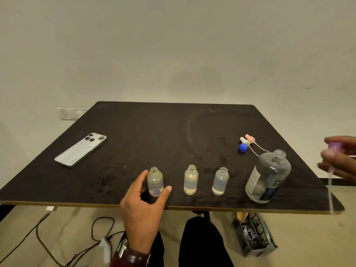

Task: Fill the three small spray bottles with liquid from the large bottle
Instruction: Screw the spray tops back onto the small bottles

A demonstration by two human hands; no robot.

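Three small uncapped bottles stand in a row near the table's front edge: the left bottle (pixel 155 181) with a purple flower mark, the middle bottle (pixel 191 179) and the right bottle (pixel 220 181). My left hand (pixel 143 207) cups around the left bottle, fingers behind it and thumb in front; whether it touches is unclear. The large clear bottle (pixel 268 176) stands uncapped at the right. My right hand (pixel 340 157), blurred at the right edge, pinches a purple spray top (pixel 335 147) whose thin tube hangs down. Two more spray tops (pixel 248 140) and a blue cap (pixel 243 147) lie behind the large bottle.
A phone (pixel 81 149) lies face down on the dark table (pixel 173 132) at the left. Under the table are cables (pixel 57 237) and a black basket (pixel 254 236) on the floor. My knees show below the front edge.
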